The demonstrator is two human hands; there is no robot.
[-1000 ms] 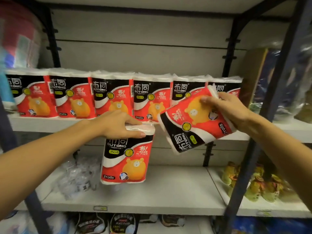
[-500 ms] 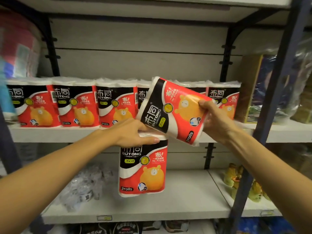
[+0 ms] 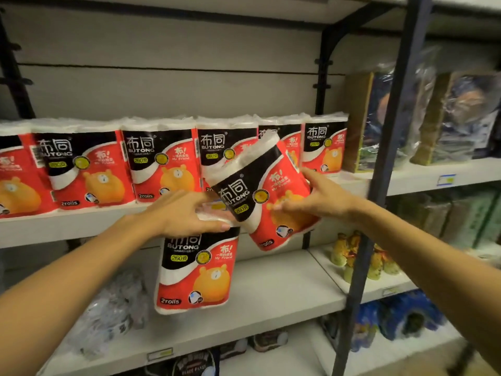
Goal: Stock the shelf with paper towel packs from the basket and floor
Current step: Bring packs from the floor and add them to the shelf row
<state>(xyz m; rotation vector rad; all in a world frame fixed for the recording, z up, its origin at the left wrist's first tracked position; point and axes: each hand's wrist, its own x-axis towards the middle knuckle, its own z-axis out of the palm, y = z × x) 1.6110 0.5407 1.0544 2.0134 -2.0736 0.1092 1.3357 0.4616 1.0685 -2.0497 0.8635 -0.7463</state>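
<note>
Shelving time: my left hand [image 3: 187, 213] grips one pack [image 3: 195, 270], my right hand [image 3: 314, 199] lies open against a tilted pack [image 3: 260, 196]; I'd straighten it next.

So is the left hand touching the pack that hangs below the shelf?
Touching. The head view shows the left hand gripping the top of the hanging pack, fingers curled over its white upper edge.

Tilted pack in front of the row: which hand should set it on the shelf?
Right. The right hand already touches the tilted pack at shelf height; the left hand grips the hanging pack below.
</note>
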